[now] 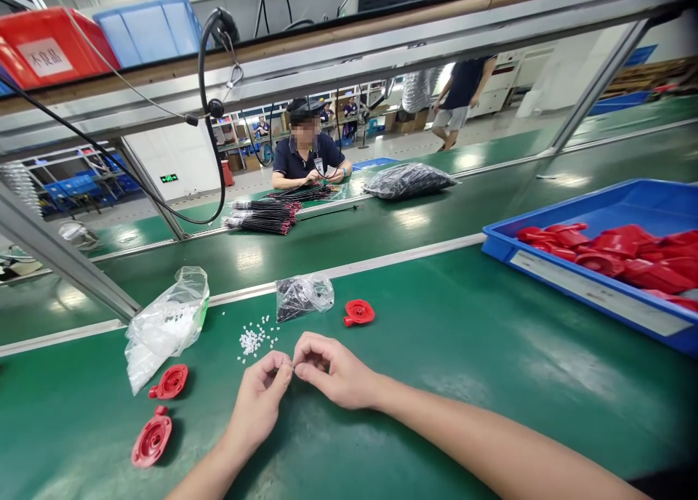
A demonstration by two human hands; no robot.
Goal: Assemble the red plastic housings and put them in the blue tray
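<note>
My left hand (262, 394) and my right hand (335, 373) meet fingertip to fingertip above the green work surface. Both are closed in a pinch, and whatever lies between the fingers is too small to name. Just beyond them is a loose pile of small white plastic pieces (251, 340). A clear bag of dark small parts (299, 296) lies behind the pile. To its right rests a red plastic housing (359, 312). Two more red parts, an upper one (170, 382) and a lower one (152, 440), lie left of my left hand, near a clear bag of white pieces (166, 325).
A blue tray (589, 285) full of red parts stands at the right. Across the bench are bundles of black wires (265, 215), a dark plastic-wrapped bag (408, 181) and a seated co-worker (305, 151). A metal shelf beam with a hanging black cable (204, 122) crosses overhead.
</note>
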